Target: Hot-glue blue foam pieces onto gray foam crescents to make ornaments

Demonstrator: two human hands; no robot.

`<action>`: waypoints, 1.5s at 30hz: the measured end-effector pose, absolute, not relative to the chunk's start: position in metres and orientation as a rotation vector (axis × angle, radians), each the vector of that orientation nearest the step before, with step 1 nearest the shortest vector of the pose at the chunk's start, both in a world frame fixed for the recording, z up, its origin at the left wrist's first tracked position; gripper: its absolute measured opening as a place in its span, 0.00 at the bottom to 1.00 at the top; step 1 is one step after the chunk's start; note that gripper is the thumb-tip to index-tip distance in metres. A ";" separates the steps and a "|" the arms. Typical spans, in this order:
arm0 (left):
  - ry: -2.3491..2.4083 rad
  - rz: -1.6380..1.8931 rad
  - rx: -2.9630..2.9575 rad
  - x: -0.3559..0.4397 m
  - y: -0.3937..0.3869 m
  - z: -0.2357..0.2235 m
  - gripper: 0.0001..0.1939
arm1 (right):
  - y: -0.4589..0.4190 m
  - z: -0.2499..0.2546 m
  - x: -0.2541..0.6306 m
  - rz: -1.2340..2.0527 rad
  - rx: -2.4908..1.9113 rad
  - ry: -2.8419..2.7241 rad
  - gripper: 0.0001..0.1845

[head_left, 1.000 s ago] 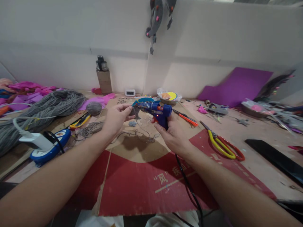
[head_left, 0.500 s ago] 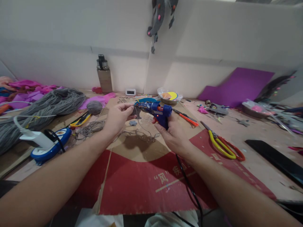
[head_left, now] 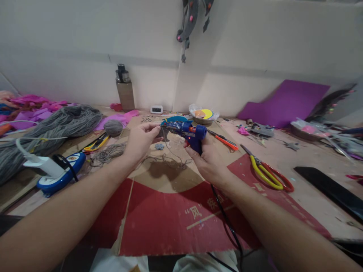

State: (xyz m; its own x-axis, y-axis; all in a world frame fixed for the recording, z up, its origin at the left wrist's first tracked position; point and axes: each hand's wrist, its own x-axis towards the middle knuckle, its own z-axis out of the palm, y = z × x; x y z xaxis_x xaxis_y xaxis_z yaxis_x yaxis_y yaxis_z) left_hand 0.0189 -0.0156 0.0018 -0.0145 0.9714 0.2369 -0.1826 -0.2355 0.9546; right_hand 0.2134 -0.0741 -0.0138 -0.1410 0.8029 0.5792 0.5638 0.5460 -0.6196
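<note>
A blue hot glue gun [head_left: 195, 133] with a small lit red light is gripped in my right hand [head_left: 208, 158], its nozzle pointing left. My left hand [head_left: 143, 141] pinches a small dark grey piece [head_left: 163, 132], perhaps felt, right by the nozzle tip. Grey yarn [head_left: 170, 149] trails down from there onto the cardboard [head_left: 167, 223]. Whether the nozzle touches the piece I cannot tell. Below the hands lies a small grey-blue scrap [head_left: 159, 146]. The gun's black cord [head_left: 227, 215] runs down over the cardboard's front edge.
Yellow-and-red scissors [head_left: 268, 173] and a black phone-like slab [head_left: 329, 190] lie on the right. An orange cutter [head_left: 224, 140] rests behind my right hand. To the left are a blue power strip [head_left: 62, 181], a yellow cutter [head_left: 98, 143] and a grey yarn skein [head_left: 62, 121].
Both hands hold nearly the same pose. The glue gun has shifted very slightly to the right; everything else looks the same.
</note>
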 end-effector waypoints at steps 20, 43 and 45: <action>0.946 1.468 1.227 0.019 -0.017 0.006 0.07 | -0.071 -0.016 0.216 0.266 -1.156 -1.793 0.15; 0.938 1.407 1.126 0.019 -0.017 0.007 0.08 | -0.073 -0.012 0.217 0.612 -1.101 -1.714 0.14; 0.927 1.409 1.130 0.018 -0.016 0.006 0.08 | -0.072 -0.012 0.217 0.591 -1.102 -1.721 0.14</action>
State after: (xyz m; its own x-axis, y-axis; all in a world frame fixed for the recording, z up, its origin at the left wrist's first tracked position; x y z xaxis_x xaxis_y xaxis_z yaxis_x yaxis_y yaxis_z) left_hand 0.0183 -0.0163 0.0056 0.0039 0.9890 0.1479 -0.2555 -0.1420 0.9563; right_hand 0.2172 -0.0722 -0.0123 -0.1183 0.8763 0.4670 0.4043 0.4720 -0.7834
